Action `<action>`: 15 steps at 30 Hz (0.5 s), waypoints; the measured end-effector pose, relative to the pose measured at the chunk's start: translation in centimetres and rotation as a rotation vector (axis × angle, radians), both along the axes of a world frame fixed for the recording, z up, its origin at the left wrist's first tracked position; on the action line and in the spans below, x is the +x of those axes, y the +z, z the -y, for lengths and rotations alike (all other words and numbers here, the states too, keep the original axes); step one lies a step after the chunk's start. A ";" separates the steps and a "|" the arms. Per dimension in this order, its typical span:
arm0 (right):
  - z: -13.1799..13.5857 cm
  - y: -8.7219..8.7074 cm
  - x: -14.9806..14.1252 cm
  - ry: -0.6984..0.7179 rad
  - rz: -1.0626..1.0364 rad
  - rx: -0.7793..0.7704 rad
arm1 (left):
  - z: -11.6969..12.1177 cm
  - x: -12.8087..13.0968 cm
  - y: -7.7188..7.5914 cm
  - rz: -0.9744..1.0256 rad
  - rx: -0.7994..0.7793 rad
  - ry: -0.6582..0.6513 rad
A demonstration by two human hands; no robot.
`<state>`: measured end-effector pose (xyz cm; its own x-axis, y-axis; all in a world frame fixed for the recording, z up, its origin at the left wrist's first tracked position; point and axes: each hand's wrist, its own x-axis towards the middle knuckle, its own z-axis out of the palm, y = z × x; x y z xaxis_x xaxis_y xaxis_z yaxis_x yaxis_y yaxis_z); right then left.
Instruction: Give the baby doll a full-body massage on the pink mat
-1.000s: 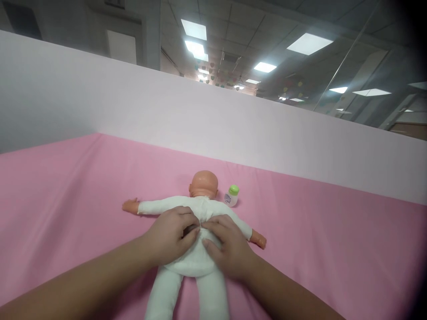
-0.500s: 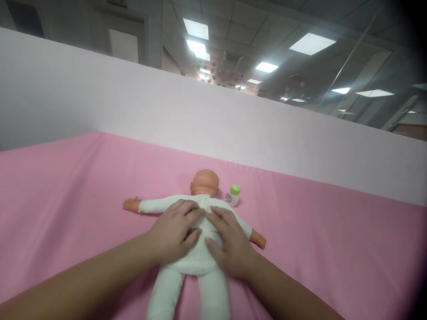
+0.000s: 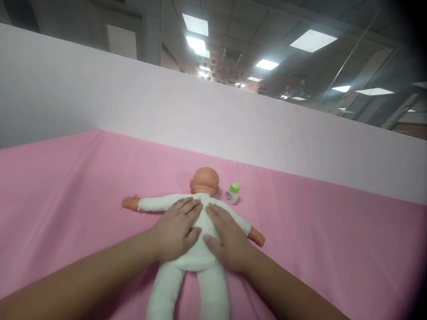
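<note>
Head view: hands (image 3: 176,229) (image 3: 230,242) lie open on the doll (image 3: 206,180); capped bottle (image 3: 231,194) nearby, contents unclear.

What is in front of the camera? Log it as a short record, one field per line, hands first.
Left hand: open, palm down on the left side of the doll's back
Right hand: open, palm down on the right side of the back
Doll: face down, white cloth body, arms spread, head away from the person
Bottle: green cap, right of the doll's head, touched by neither hand
Surface: pink cover
Behind: pale panel
</note>
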<state>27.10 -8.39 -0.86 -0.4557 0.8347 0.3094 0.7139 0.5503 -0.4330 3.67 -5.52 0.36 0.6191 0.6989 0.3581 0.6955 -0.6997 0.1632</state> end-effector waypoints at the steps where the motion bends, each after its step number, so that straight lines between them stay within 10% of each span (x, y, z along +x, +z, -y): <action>1: 0.0 0.0 0.0 0.012 0.009 -0.023 | -0.1 0.0 -0.1 0.000 -0.014 -0.012; 15: -0.7 -0.2 0.5 -0.012 -0.007 -0.044 | -0.4 0.0 -0.1 -0.015 -0.044 0.037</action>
<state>27.62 -7.70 -1.11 -0.4433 0.8532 0.2749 0.7176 0.5216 -0.4615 3.65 -5.16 0.24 0.5976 0.7364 0.3171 0.7236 -0.6657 0.1822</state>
